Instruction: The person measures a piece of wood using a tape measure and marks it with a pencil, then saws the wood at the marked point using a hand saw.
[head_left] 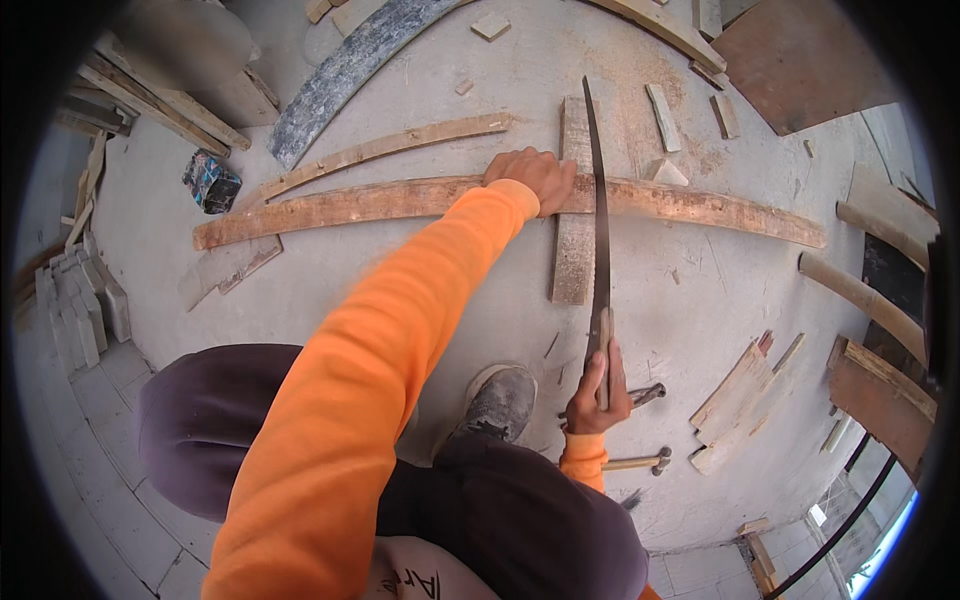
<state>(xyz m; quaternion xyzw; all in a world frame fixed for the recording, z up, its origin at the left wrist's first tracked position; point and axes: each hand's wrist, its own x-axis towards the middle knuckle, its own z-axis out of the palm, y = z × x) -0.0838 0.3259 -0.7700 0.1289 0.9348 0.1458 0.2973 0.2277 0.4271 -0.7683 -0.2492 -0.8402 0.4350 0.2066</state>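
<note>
A long wooden plank [350, 206] lies across a shorter board [573, 262] on the floor. My left hand [532, 178] presses down on the plank where the two cross, its fingers curled over the edge. In my right hand [598, 392] is the handle of a handsaw [601, 240]. The saw's long dark blade points away from me and passes over the plank just right of the shorter board. Whether its teeth touch the wood, I cannot tell. Sawdust [655, 95] is scattered beyond the plank.
A hammer [640, 463] and a second metal tool [650, 393], partly hidden, lie by my right hand. My shoe [500, 402] is left of the saw handle. Broken wood pieces [735, 405] lie to the right. A thin batten [400, 143] and a grey curved board [350, 75] are farther off.
</note>
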